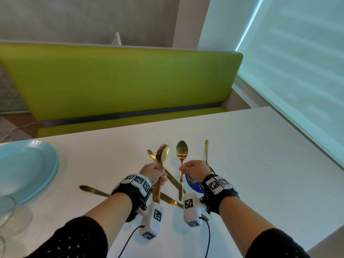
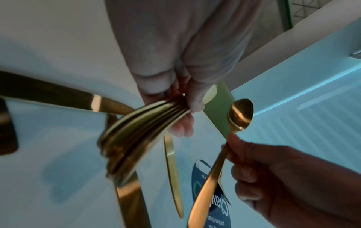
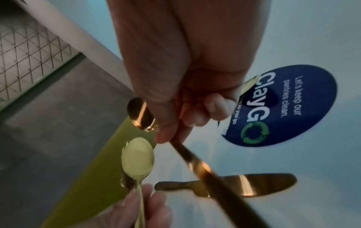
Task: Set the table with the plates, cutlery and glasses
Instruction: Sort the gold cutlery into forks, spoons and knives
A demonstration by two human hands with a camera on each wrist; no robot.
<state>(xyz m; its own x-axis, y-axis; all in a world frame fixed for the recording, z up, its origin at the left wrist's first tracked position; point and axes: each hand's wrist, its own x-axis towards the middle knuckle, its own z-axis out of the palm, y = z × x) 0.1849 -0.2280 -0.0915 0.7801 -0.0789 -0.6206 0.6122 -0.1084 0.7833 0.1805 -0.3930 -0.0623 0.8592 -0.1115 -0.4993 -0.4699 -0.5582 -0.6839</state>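
Observation:
My left hand grips a bundle of gold forks and a spoon by the handles, upright above the white table. The same bundle fans out in the left wrist view. Just to its right, my right hand pinches the neck of a single gold spoon, bowl up; its handle runs down past the fingers. Several gold knives lie flat on the table beneath and around both hands. A stack of light blue plates sits at the left.
Clear glasses stand at the near left edge. A round blue sticker lies on the table under my right hand. A green bench runs behind the table, and a window blind lines the right side.

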